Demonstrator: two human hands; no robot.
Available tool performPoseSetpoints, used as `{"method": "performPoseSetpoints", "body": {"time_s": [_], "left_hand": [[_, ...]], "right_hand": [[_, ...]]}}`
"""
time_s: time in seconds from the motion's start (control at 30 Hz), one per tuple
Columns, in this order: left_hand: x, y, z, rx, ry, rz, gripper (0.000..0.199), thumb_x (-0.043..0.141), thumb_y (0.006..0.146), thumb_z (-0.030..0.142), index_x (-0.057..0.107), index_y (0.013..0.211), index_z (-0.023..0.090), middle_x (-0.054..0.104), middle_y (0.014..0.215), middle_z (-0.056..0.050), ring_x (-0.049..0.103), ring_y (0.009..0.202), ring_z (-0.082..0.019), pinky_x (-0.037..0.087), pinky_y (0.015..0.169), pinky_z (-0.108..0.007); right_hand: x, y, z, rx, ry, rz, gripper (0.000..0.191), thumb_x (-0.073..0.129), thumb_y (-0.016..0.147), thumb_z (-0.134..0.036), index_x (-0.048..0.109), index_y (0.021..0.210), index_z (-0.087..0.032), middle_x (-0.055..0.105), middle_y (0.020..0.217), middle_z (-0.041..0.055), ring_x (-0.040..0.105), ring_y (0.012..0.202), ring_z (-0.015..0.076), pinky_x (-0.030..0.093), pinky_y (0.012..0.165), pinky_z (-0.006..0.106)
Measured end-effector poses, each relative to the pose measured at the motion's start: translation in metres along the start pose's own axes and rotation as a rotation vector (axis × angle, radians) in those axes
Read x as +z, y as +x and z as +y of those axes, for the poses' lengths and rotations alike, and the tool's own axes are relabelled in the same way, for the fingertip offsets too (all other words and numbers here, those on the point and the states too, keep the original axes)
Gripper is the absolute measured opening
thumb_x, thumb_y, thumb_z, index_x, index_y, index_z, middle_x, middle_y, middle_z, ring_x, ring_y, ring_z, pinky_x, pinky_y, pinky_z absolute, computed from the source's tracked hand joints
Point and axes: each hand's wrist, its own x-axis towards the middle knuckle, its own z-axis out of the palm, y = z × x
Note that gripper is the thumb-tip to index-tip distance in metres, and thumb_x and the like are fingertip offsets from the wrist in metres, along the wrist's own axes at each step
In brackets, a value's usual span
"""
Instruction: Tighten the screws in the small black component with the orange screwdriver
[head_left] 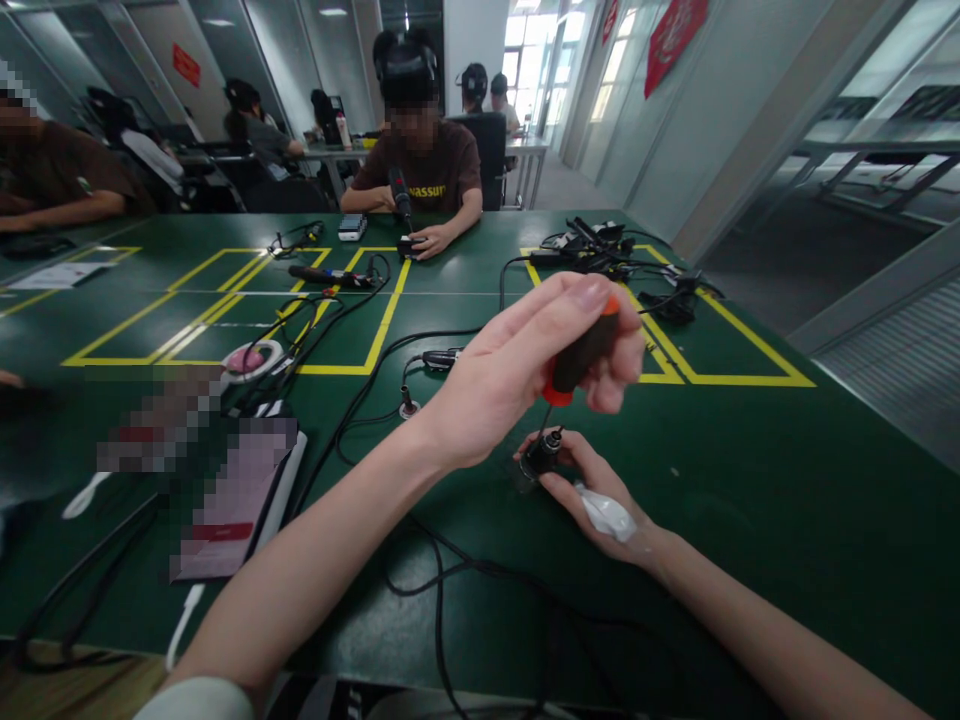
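A screwdriver (583, 355) with a black and orange handle is gripped in my left hand (517, 370), its thin shaft pointing down. The shaft's lower end is at a small black cylindrical part (540, 455); whether it touches a screw is too small to tell. My right hand (600, 490) closes its fingers round that part and steadies it low over the green table. A crumpled white plastic piece (607, 513) lies against the right palm.
Black cables (480, 568) run over the green table (750, 480). Two phones, one a purple-grey phone (238, 490), lie at the left. More cables (592, 250) are piled at the back right. Across the table a person (420, 170) works with a power tool.
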Motion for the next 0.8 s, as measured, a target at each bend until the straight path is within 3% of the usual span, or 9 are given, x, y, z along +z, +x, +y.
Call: {"method": "performPoseSetpoints", "body": {"time_s": [0.13,0.23,0.4,0.57,0.7,0.8], "left_hand": [[0.0000,-0.0011,0.0018,0.008,0.043,0.002,0.018,0.059,0.099,0.033,0.052,0.092,0.019,0.061,0.072,0.002,0.050,0.052,-0.006,0.041,0.053,-0.018],[-0.0016,-0.0017,0.0035,-0.010,0.040,0.009,0.020,0.058,0.099,0.037,0.056,0.093,0.017,0.055,0.068,0.003,0.044,0.051,-0.005,0.037,0.051,-0.018],[-0.0036,0.0002,0.0031,-0.018,0.009,-0.004,0.040,0.050,0.103,0.047,0.066,0.092,0.012,0.049,0.070,0.000,0.046,0.059,-0.006,0.043,0.057,-0.019],[-0.0020,0.0006,0.0002,0.017,0.043,0.032,0.025,0.064,0.097,0.039,0.054,0.090,0.017,0.060,0.076,0.001,0.057,0.061,-0.007,0.049,0.059,-0.019],[-0.0019,-0.0016,0.0001,0.032,0.055,0.002,0.025,0.067,0.094,0.034,0.047,0.093,0.020,0.061,0.071,0.004,0.050,0.051,-0.005,0.039,0.051,-0.016],[-0.0022,-0.0020,0.0022,0.020,0.051,-0.013,0.024,0.062,0.097,0.039,0.055,0.095,0.017,0.054,0.064,0.004,0.044,0.050,-0.004,0.035,0.049,-0.016]], "right_hand": [[0.0002,-0.0005,0.0016,0.021,0.010,-0.007,0.029,0.060,0.101,-0.042,0.058,0.124,-0.024,0.073,0.119,0.0114,0.073,0.105,0.0272,0.060,0.098,0.046],[0.0000,-0.0007,0.0032,0.029,0.006,-0.008,0.032,0.060,0.101,-0.043,0.057,0.126,-0.024,0.073,0.121,0.0121,0.073,0.107,0.0280,0.060,0.098,0.046],[-0.0003,0.0005,0.0011,0.012,0.000,-0.015,0.032,0.059,0.101,-0.042,0.058,0.127,-0.023,0.073,0.119,0.0115,0.073,0.108,0.0276,0.060,0.099,0.046],[0.0001,0.0017,-0.0012,0.020,-0.002,-0.017,0.030,0.059,0.101,-0.041,0.058,0.124,-0.023,0.073,0.117,0.0108,0.073,0.107,0.0274,0.060,0.098,0.045],[0.0003,0.0019,-0.0010,0.041,0.004,-0.020,0.031,0.059,0.100,-0.043,0.058,0.123,-0.023,0.073,0.116,0.0105,0.073,0.105,0.0275,0.060,0.098,0.046],[0.0003,0.0019,-0.0015,0.048,0.005,-0.024,0.031,0.059,0.099,-0.042,0.057,0.124,-0.023,0.073,0.117,0.0114,0.073,0.106,0.0279,0.060,0.097,0.046]]}}
